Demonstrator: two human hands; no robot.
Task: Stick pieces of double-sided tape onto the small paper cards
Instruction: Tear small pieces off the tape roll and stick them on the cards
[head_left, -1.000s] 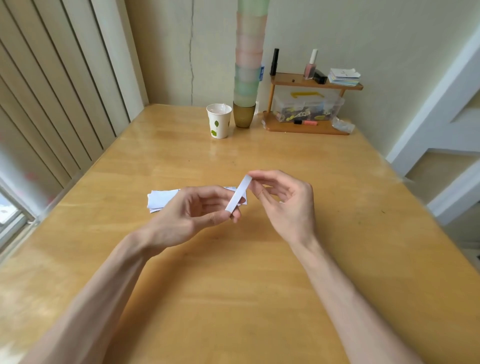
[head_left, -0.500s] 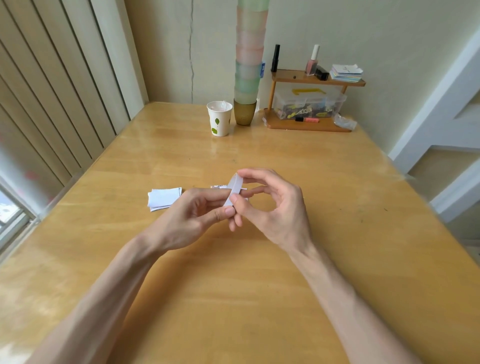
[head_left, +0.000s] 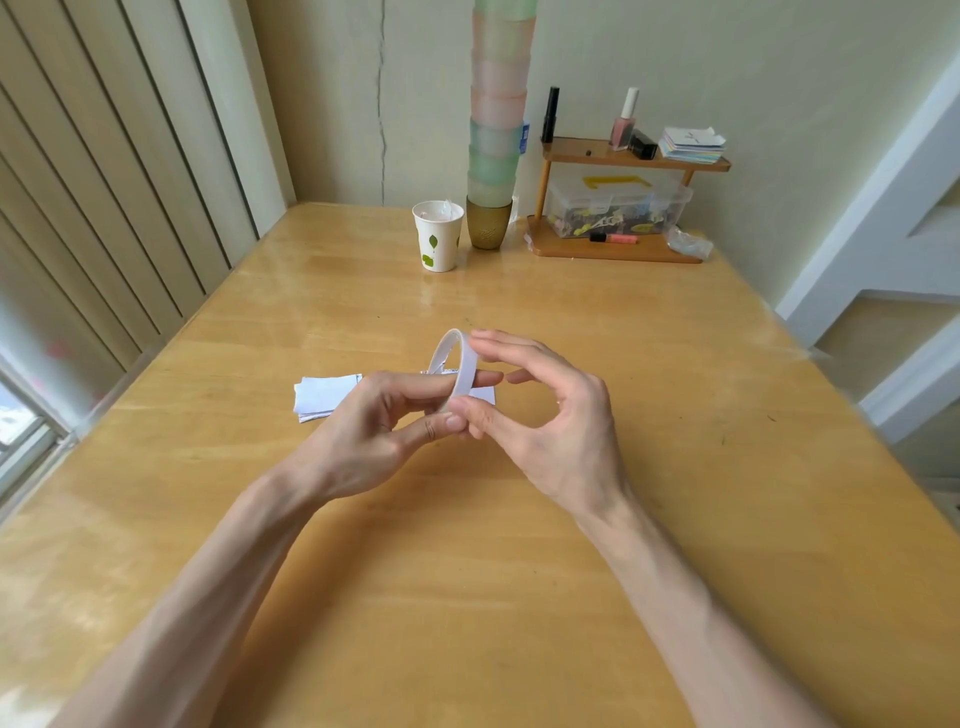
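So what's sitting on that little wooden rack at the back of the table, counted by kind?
Black tube: 1
Nail polish bottle: 1
Small black box: 1
Pile of cards: 1
Clear plastic box: 1
Orange marker: 1
Crumpled clear bag: 1
Total: 7

One head-worn wide-angle view, facing forward and down, close above the table (head_left: 467, 597), wall (head_left: 675, 62) beyond

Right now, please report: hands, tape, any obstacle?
Left hand holds tape roll, finger through it. Right hand pinches its rim. Paper cards lie behind left hand. Nothing in the way.
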